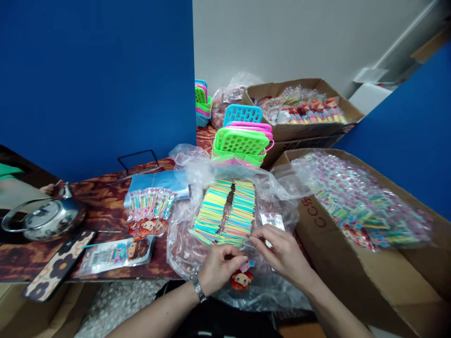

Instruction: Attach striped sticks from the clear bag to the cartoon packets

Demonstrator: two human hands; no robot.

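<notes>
In the head view my left hand (220, 268), with a metal watch at the wrist, pinches a small packet (242, 280) printed with a red-haired cartoon face. My right hand (280, 249) is closed in a pinch at the near right corner of the stick pile; what its fingertips hold is too small to make out. Thin coloured sticks (210, 206), yellow, blue, green and pink, lie in two rows just beyond my hands. Under and around them spreads a clear plastic bag (181, 244). A white printed packet (276, 220) lies partly behind my right hand.
Filled packets (150, 206) fan out at left, near a silver bag (116, 256), a flower-patterned case (61, 267) and a metal kettle (52, 218). Stacked plastic baskets (243, 141) stand behind. Cardboard boxes (331, 263) of packets flank the right. Another person's hand (47, 188) shows far left.
</notes>
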